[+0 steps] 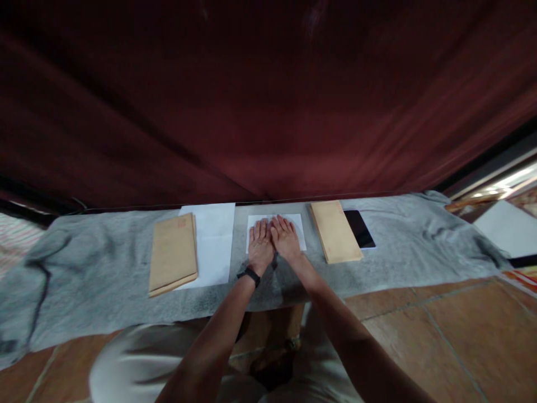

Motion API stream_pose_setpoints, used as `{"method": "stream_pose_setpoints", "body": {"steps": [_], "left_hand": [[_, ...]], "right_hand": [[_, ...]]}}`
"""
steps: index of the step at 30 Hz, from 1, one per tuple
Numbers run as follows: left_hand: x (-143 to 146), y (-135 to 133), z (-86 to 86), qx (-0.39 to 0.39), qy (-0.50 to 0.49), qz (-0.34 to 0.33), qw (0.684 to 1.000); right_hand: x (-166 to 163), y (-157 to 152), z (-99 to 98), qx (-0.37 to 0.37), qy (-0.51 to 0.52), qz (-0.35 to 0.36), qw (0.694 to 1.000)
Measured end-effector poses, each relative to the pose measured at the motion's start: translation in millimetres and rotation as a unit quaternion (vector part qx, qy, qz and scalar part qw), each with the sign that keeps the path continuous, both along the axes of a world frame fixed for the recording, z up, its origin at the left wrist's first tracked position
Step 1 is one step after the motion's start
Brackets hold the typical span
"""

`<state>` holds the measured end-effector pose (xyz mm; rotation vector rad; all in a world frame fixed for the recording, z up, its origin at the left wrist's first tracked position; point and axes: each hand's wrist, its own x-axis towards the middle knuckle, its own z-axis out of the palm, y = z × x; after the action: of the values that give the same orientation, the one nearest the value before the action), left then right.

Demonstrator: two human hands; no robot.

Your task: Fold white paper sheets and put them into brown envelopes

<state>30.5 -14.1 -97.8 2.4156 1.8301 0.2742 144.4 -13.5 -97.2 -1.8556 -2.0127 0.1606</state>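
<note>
A small white sheet of paper (298,226), possibly folded, lies on the grey cloth in front of me. My left hand (260,246) rests flat on its left half, fingers stretched away from me, with a dark band on the wrist. Beside it my right hand (286,238) lies flat on the paper's right half, its fingers angled toward the left hand. The hands touch or nearly touch in the middle. Left of them is a larger white paper (216,240), partly under a stack of brown envelopes (173,252). Another stack of brown envelopes (337,232) sits to the right.
A dark-screened phone or tablet (359,228) lies just right of the right-hand envelopes. Grey cloth (419,240) covers the long, narrow surface. A dark red curtain-like sheet (268,112) rises behind it. Brown floor tiles (411,330) show below, near my legs.
</note>
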Motion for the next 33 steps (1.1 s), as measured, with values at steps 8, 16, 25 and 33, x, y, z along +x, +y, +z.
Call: {"method": "stream_pose_setpoints", "body": {"steps": [8,16,25,33], "left_hand": [[3,0,0.8,0.005,-0.009,0.025,1.000],[-8,-6,-1.6,0.045,-0.018,0.116,0.992],[-26,-30,1.8,0.058,-0.008,0.166,0.984],[-58,-107,45.5,-0.081,-0.011,0.117,0.990]], "right_hand": [[24,5,-9.8,0.018,-0.055,-0.004,0.998],[48,-3,-19.6,0.038,-0.079,-0.047,0.995],[47,-6,-18.1,0.041,-0.081,-0.052,0.995],[47,-4,-20.3,0.037,-0.080,-0.057,0.994]]}}
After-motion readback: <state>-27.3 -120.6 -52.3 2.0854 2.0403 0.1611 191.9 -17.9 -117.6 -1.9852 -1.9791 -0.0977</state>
